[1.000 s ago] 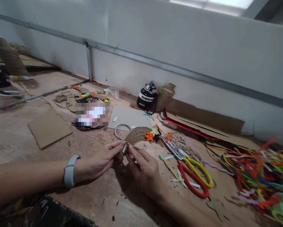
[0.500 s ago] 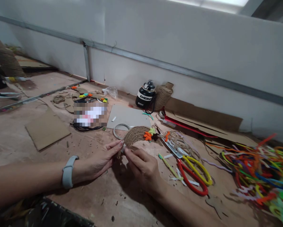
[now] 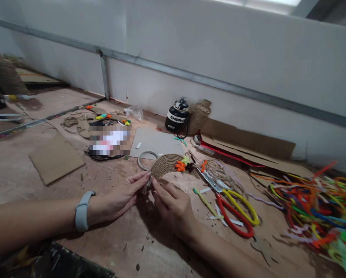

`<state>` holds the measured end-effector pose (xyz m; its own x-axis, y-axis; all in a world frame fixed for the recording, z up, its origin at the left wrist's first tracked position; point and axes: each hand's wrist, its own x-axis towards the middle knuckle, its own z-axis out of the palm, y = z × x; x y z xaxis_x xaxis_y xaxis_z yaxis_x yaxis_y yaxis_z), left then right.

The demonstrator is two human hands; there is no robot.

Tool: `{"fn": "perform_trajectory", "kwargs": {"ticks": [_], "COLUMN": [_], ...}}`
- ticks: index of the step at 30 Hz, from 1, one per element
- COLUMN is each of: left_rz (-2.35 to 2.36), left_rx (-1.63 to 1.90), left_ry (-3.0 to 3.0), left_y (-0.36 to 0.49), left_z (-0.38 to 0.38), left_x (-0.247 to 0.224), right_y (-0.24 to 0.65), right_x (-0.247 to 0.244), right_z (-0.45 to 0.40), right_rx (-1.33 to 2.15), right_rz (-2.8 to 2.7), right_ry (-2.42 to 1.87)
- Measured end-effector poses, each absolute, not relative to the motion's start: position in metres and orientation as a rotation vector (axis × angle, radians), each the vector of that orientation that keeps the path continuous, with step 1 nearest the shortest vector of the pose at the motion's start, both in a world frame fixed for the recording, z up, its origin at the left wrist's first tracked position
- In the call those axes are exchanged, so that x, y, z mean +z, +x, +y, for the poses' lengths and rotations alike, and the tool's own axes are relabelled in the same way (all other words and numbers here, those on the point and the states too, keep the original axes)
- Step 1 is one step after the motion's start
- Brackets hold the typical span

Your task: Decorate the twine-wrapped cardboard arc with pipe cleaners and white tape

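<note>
A curved arch of twine rows (image 3: 166, 164) is held up at its near left end between my two hands. Orange, pale green and dark fuzzy flowers (image 3: 181, 166) sit at its far right end. My left hand (image 3: 132, 193), with a grey band at the wrist, pinches the arch from the left. With thumb and fingertips together, my right hand (image 3: 173, 200) grips the same end from the right. A small whitish strip (image 3: 149, 182) shows between the fingertips, seemingly on the arch. Red-and-yellow-handled scissors (image 3: 219, 189) lie just right of the arch.
Colourful pipe cleaners (image 3: 314, 212) are heaped at the right. A tape roll (image 3: 144, 160) rests beside a grey board (image 3: 161, 141). Behind stand a black bottle (image 3: 177, 116) and a twine spool (image 3: 200, 116). A cardboard square (image 3: 57, 160) lies left, and a red-edged box (image 3: 233, 148) lies along the wall.
Both hands keep their hold on the arch with almost no movement. The whole view has shifted very slightly.
</note>
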<state>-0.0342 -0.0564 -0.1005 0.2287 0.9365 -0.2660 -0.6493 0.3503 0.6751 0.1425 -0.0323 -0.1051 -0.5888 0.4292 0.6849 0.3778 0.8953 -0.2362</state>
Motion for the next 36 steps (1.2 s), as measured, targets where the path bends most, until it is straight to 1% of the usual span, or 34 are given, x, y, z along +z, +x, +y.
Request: {"fn": "perform_trajectory", "kwargs": {"ticks": [6,13,19,29,36], "left_rz": [0.705,0.725,0.761,0.741,0.753], "left_rx": [1.168,1.15,1.16,1.173,1.16], "left_ry": [0.472,0.462,0.439,0.466,0.448], "left_y": [-0.035,-0.034,-0.035,-0.035,-0.035], "left_z": [-0.055,-0.057,-0.057,-0.056,-0.056], "left_x": [-0.107,-0.102,-0.102,-0.104,-0.1], "right_y": [0.145,0.143,0.146,0.151,0.151], "right_x": [-0.105,-0.106,-0.108,-0.096,-0.09], "right_z": [-0.034,-0.033,-0.031,-0.031,-0.034], "right_rx": [0.019,-0.026,-0.068,-0.508,-0.588], "right_rz": [-2.304,-2.273,-2.307,-2.443,-2.488], "right_ry": [-0.529,-0.599,-0.547,-0.509,-0.484]}}
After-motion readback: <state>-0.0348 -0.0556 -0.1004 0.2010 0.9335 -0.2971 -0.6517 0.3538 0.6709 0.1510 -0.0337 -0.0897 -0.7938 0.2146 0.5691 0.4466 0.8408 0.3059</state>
